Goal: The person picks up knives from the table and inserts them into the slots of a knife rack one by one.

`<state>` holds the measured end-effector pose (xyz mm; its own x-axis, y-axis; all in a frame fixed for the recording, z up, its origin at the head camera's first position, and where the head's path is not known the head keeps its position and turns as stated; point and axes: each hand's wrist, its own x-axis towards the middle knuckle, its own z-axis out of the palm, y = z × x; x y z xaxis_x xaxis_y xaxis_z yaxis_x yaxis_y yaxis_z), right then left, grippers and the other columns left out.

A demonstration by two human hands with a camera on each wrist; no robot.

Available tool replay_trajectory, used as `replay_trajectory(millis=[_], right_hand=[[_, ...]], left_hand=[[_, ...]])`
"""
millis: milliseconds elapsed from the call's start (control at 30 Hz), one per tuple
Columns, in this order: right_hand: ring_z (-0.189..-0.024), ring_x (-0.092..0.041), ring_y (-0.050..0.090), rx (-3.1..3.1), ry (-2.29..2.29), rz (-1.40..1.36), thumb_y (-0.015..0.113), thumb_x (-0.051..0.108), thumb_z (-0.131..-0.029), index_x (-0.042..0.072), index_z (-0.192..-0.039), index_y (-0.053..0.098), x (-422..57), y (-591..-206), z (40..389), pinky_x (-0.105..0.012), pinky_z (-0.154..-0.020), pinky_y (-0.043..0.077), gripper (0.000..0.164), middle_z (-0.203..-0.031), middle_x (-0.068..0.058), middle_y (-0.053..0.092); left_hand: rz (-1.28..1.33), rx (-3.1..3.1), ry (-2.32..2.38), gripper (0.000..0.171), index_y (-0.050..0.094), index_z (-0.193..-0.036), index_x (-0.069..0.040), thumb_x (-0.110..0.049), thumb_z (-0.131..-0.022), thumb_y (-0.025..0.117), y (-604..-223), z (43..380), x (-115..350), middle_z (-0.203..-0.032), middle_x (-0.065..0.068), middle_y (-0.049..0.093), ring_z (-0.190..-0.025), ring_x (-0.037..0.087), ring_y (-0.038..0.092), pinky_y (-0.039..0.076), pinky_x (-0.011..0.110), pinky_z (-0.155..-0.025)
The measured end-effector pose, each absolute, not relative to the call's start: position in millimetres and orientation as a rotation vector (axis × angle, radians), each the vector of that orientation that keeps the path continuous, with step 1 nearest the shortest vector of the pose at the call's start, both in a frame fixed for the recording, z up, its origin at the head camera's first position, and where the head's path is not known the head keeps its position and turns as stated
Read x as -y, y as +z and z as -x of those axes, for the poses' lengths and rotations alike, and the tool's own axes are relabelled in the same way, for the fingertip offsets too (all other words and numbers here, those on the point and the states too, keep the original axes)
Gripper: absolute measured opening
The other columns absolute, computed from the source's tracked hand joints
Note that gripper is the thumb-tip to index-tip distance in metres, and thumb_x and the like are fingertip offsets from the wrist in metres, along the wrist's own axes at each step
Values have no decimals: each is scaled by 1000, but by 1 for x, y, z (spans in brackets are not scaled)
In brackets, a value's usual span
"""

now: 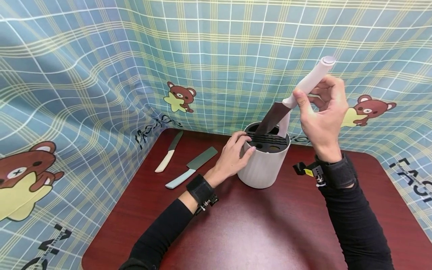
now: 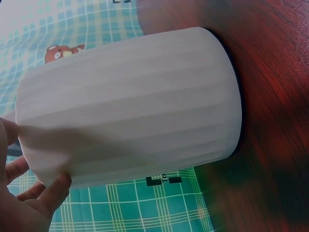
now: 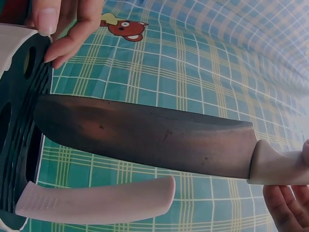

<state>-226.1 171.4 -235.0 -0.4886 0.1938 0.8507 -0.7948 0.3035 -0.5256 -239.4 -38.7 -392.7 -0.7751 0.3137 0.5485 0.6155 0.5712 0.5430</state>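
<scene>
My right hand (image 1: pixel 324 116) grips the pale pink handle of a wide-bladed kitchen knife (image 1: pixel 272 118), tilted with its blade pointing down and left. The blade's tip is at the black slotted top of a white, ribbed, round knife holder (image 1: pixel 261 170); whether it has entered a slot, I cannot tell. My left hand (image 1: pixel 233 154) holds the holder's left rim, with fingertips at the top edge and on its side (image 2: pixel 120 106). Another pale pink handle (image 3: pixel 96 200) sticks up from the holder, its blade hidden inside.
On the dark red table (image 1: pixel 236 232), left of the holder, lie a cleaver (image 1: pixel 202 158) with a light blue handle and a narrower knife (image 1: pixel 165 161) with a cream handle. Behind the table hangs a plaid cloth (image 1: pixel 216 67) with bear prints.
</scene>
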Motion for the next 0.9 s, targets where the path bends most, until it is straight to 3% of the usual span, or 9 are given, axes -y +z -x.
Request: replay_trajectory(millis=[900], right_hand=[[-91,-3,67,1787,1261,-526,78,13,-89,2,-123,63,-160,-254,246,-12,-82,55,39,-107,24,58]], left_hand=[[761,2414,-1103,31,63,-125,-10,-31,-103,57,-393,238,40,-148,14,47,-136,27,51,49,47,-106]])
